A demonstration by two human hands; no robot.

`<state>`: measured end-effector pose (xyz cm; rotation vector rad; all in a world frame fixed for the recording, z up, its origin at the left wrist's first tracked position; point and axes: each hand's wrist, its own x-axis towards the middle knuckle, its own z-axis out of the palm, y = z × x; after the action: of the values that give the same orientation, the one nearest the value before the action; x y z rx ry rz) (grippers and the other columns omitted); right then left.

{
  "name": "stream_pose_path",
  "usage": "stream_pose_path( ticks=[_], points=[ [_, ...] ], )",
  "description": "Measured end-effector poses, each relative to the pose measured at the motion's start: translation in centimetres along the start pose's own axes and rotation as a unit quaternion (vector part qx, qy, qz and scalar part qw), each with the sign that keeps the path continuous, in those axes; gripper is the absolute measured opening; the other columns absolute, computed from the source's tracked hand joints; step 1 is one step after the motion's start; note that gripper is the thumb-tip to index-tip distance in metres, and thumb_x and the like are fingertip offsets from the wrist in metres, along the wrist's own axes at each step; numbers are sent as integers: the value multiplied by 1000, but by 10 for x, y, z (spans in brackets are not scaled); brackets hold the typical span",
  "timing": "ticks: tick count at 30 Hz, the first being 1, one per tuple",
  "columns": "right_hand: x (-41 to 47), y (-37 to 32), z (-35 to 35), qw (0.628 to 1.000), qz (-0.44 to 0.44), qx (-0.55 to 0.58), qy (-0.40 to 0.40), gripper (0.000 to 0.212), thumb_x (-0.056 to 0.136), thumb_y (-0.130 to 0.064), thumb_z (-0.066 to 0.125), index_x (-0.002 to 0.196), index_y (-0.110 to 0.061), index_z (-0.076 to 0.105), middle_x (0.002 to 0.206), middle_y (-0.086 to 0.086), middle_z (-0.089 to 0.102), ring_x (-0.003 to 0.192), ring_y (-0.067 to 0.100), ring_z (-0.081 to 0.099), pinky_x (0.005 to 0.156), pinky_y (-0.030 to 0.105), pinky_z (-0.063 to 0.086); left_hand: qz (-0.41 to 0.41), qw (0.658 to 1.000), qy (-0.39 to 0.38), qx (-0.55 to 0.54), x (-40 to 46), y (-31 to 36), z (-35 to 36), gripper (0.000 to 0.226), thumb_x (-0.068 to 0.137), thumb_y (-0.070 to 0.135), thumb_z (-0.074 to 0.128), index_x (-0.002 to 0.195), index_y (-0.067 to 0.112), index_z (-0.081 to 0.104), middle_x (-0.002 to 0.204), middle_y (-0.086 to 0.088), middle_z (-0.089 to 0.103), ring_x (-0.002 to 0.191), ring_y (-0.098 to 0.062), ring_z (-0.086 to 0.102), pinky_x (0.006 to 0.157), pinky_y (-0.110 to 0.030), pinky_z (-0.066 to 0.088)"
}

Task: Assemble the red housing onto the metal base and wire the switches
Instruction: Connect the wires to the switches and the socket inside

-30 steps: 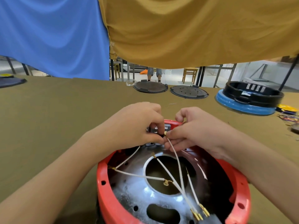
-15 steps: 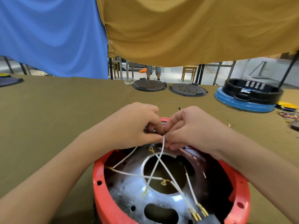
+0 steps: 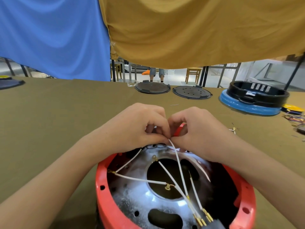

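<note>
The desk (image 3: 49,123) carries the red housing (image 3: 105,210) at its near edge, with the metal base (image 3: 142,200) inside. At the far rim, the left hand (image 3: 140,128) and right hand (image 3: 196,131) together pinch a white wire (image 3: 179,164).

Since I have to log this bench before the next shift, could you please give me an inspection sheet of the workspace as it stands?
Surface: olive-brown table, cloth-covered.
Job's things: red housing at the near edge, around the metal base.
Clutter: two dark round lids at the far edge; black ring on a blue base far right.
Grippers: left hand and right hand meet at the housing's far rim, both pinching a white wire.
Cables: several white wires with brass terminals cross the base; coloured wires at the right edge.
Surroundings: blue curtain, mustard curtain, wooden stool beyond.
</note>
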<state>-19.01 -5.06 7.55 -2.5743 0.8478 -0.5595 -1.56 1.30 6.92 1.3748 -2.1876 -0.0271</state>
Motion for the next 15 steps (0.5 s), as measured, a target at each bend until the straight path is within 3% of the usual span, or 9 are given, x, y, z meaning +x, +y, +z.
stream_pose_path(
  ticks=[2, 4, 7, 10, 15],
  points=[
    [1, 1, 0, 1000, -13, -16, 6, 13, 76, -16, 73, 68, -26, 69, 60, -15, 64, 62, 4, 63, 60, 24, 51, -9, 1000, 5, -11, -1, 0, -1, 7, 76, 18, 83, 78, 21, 76, 80, 8, 63, 62, -9, 57, 62, -17, 42],
    [1, 3, 0, 999, -29, -41, 16, 10, 77, -18, 73, 73, -26, 72, 55, -17, 60, 67, 0, 60, 57, 16, 44, -27, 999, 26, -16, -1, 0, -1, 13, 73, 18, 85, 77, 21, 72, 79, 9, 62, 66, -9, 58, 61, -10, 38],
    [1, 5, -6, 994, -65, -82, -7, 13, 80, -18, 72, 83, -31, 76, 62, -22, 60, 75, -4, 59, 67, 10, 44, -81, 994, 63, -26, -3, -3, 1, 22, 74, 16, 79, 85, 24, 63, 84, 10, 61, 81, -9, 58, 66, -8, 37],
    [1, 10, -15, 979, -127, -156, -41, 14, 82, -18, 71, 89, -28, 76, 77, -15, 69, 72, 4, 59, 73, 20, 47, -147, 986, 67, -40, -3, -8, 2, 25, 78, 15, 70, 97, 30, 62, 94, 13, 63, 90, -2, 60, 73, -11, 46],
    [2, 18, -17, 969, -193, -154, -17, 9, 81, -11, 74, 84, -18, 77, 72, -9, 66, 62, 3, 54, 60, 18, 41, -196, 976, 46, -78, -3, -10, 0, 25, 80, 15, 67, 95, 35, 66, 92, 17, 69, 85, 3, 64, 68, -11, 50]
  ],
)
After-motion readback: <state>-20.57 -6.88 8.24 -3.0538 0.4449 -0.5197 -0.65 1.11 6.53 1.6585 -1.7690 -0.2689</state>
